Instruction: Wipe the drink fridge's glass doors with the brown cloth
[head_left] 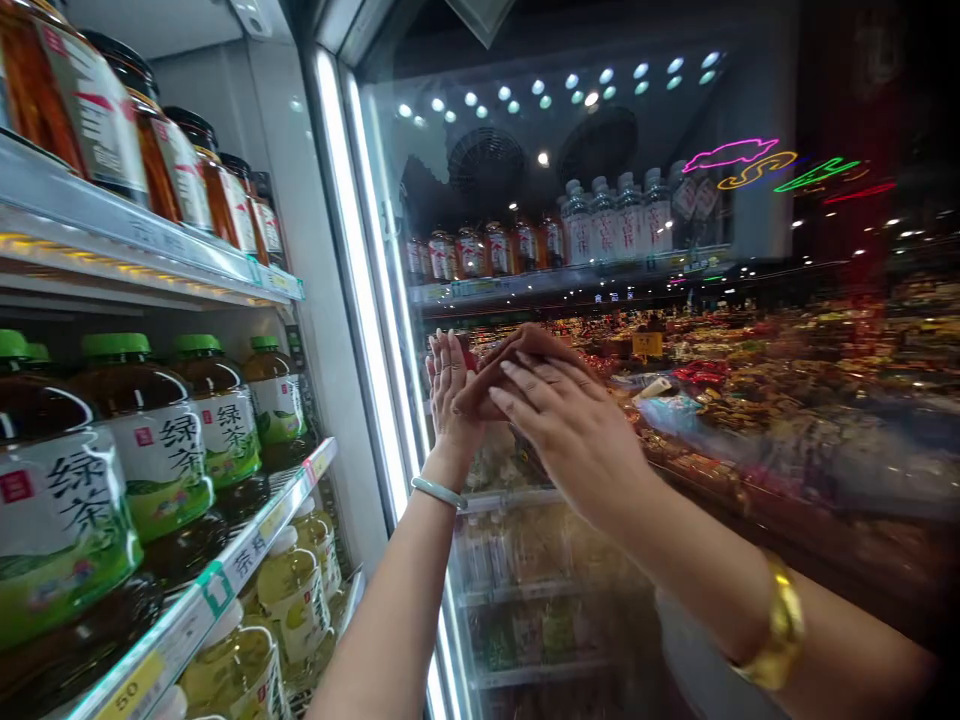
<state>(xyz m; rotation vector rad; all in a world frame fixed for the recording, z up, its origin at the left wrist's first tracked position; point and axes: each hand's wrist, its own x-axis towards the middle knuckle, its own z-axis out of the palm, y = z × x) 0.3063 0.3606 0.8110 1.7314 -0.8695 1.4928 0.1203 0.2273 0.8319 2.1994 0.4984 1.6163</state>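
To your left, green tea bottles [157, 445] line the cooler shelf [247, 550]. Your left hand [452, 395], fingers extended, sits by the glass door [544, 560]'s lit edge. Just right of it, the brown cloth [521, 340] lies against the glass, longer crosswise, directly beneath the outstretched fingers of your right hand [574, 430], the nearer one.

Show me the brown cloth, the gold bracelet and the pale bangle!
Brown cloth [481, 385]: head view, on its folded left part.
Gold bracelet [784, 622]: head view, on its wide band.
Pale bangle [439, 492]: head view, on the middle of its near side.
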